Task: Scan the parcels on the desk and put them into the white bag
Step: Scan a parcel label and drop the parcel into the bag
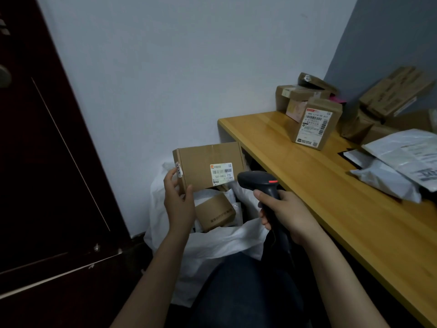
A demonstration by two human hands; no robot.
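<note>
Flat carton [208, 166] held up beside the scanner [257, 183], over the white bag [212, 245].

The bag, at 6 o'clock below the carton, is partly covered by both forearms and a dark trouser leg, and only one small box [215, 213] shows clearly inside; anything under it is too dark to make out. The desk [319, 185] runs off the picture at 4 o'clock. The left hand [178, 200] pinches the carton's lower-left corner, thumb on the front and fingers along the side edge. The right hand [286, 216] is wrapped round the scanner's handle, with the head at 4 o'clock from the carton's one barcode label [221, 174] and a red light on top. At 2 o'clock a labelled parcel [315, 124] stands in front of an overlapping pile of brown boxes [300, 93] that I cannot count surely. At least two grey mailers [402, 162] lie at 3 o'clock.
</note>
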